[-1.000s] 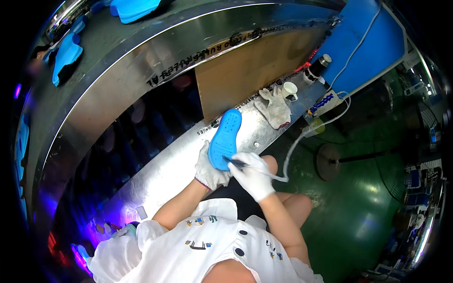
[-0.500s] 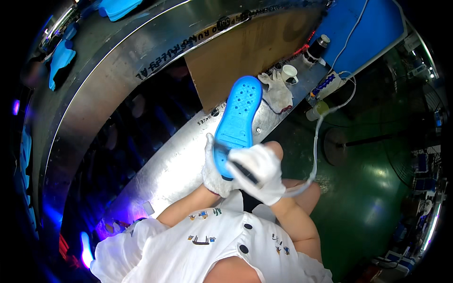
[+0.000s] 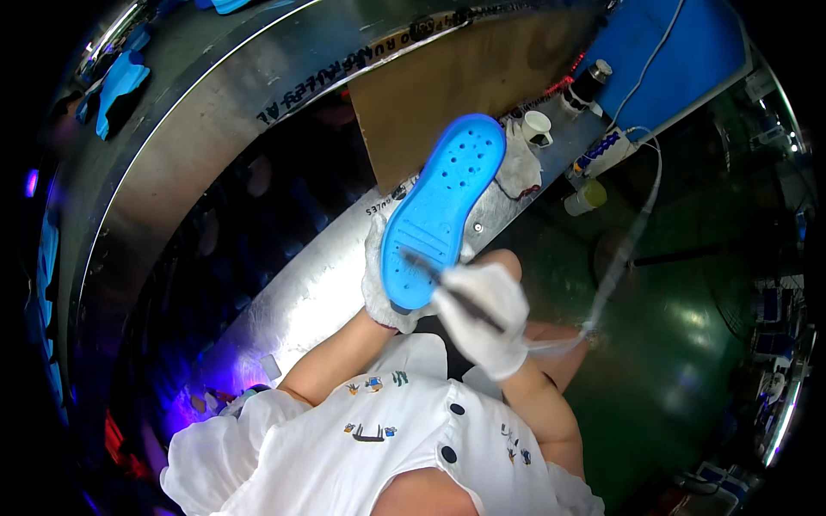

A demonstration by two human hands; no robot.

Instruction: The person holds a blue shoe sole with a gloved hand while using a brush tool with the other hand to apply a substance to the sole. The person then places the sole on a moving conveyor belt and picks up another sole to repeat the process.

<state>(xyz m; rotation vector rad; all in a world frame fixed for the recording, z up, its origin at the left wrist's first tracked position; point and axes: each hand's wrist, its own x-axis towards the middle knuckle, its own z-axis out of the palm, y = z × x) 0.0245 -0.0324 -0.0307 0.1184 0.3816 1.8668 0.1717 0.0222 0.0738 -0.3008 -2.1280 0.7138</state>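
— Head view, then: what did the blue shoe sole (image 3: pixel 443 206) look like?

— It was a bright blue foam sole, long and rounded, with small holes dotted over the broad upper end and ridges across the lower half. It stood tilted up in front of the person's chest, above the curved metal bench (image 3: pixel 292 284), its toe end overlapping a brown board (image 3: pixel 465 86).

— And the hands?

— The left hand (image 3: pixel 383 288), in a white glove, had its fingers clenched around the sole's lower end from behind. The right hand (image 3: pixel 482 314), also gloved, was closed on a thin dark tool (image 3: pixel 447 288), whose tip touched the ridged part of the sole.

— Anything hard to make out?

— The right hand was blurred, so single fingers could not be told apart. A pale hose (image 3: pixel 628 249) ran from it to the bench's right end. The sole hid most of the left fingers.
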